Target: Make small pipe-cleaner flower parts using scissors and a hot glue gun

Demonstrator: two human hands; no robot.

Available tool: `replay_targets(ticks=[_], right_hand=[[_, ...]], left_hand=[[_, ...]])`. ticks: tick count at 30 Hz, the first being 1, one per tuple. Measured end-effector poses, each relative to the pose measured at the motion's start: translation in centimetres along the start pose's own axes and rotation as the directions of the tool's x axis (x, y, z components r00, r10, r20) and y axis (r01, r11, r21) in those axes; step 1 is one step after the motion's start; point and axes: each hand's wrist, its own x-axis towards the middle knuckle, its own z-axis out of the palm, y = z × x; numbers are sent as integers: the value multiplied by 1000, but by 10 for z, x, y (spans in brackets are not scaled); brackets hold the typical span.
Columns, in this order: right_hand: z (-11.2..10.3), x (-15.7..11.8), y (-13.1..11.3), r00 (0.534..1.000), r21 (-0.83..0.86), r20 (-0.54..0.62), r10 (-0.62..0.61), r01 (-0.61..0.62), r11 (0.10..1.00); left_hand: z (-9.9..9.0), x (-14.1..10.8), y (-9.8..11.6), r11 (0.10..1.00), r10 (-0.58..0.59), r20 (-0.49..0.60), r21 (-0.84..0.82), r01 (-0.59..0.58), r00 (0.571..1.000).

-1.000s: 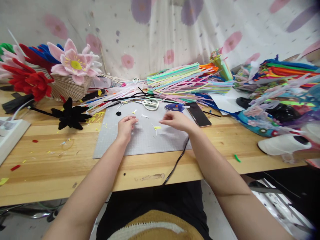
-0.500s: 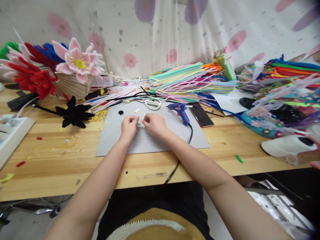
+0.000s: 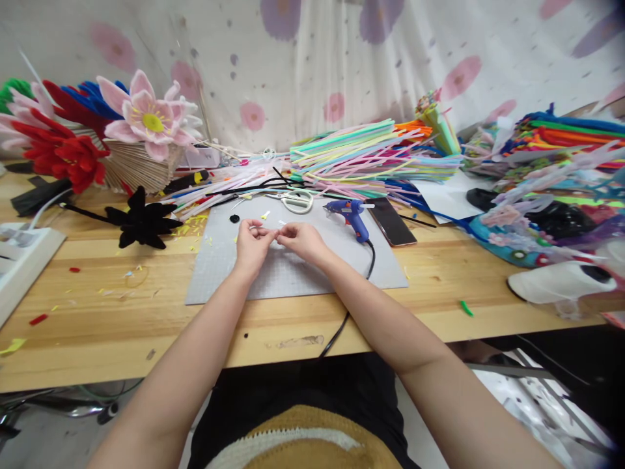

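Over the grey cutting mat (image 3: 293, 277), my left hand (image 3: 252, 246) and my right hand (image 3: 301, 240) meet at their fingertips. Both are closed in a pinch. Whatever lies between the fingers is too small to make out. A small white piece (image 3: 282, 223) shows just beyond the right fingertips; whether it is held I cannot tell. Beyond the left hand lie a small yellow-and-white piece (image 3: 265, 215) and a round black piece (image 3: 234, 219). White-handled scissors (image 3: 297, 202) rest at the mat's far edge. A blue glue gun (image 3: 349, 213) lies to the right of my hands.
A phone (image 3: 393, 221) lies right of the glue gun, whose black cord (image 3: 371, 267) runs off the front edge. Pipe cleaners (image 3: 351, 156) are heaped behind. At left are a black fuzzy flower (image 3: 141, 218), a pink flower (image 3: 151, 120) and a white power strip (image 3: 29, 267).
My hands have come together, the left fingertips moving right to meet the right ones. The small white piece beyond the right fingertips shows more plainly. The view has shifted slightly.
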Motion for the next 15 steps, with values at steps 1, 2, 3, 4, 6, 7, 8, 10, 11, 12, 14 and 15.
replay_targets(ticks=[1,2,3,4,6,7,8,10,11,12,14,15], right_hand=[[1,1,1,1000,38,10,-14,14,999],[1,1,1,999,82,20,-30,28,996],[1,2,2,998,129,30,-47,42,991],[2,2,2,997,179,44,-60,51,982],[1,1,2,994,273,78,-76,52,960],[1,0,1,992,313,92,-83,50,949],[0,-1,0,991,346,103,-88,47,937],[-2,-3,-2,990,392,114,-86,35,919],[-2,-3,-2,990,411,117,-81,26,911],[-3,-3,-2,989,430,123,-76,16,903],[-2,-3,-2,987,463,143,-71,-3,887],[-2,-2,-2,986,472,154,-71,-10,882]], left_hand=[[0,0,0,1000,3,-4,-11,-3,1000],[0,0,1,1000,1,-3,-20,-1,1000],[0,1,1,1000,-5,-3,-26,5,1000],[0,1,1,999,-15,-3,-29,15,1000],[-1,2,2,998,-47,-8,-33,46,999],[-1,2,3,997,-65,-11,-40,65,998],[-1,2,3,995,-83,-10,-52,82,996],[-2,1,5,991,-110,17,-81,111,994],[-3,0,6,989,-116,43,-91,119,992],[-3,0,7,988,-118,73,-95,125,990],[-4,-2,8,987,-118,103,-98,128,988],[-4,-2,8,986,-119,95,-104,129,988]])
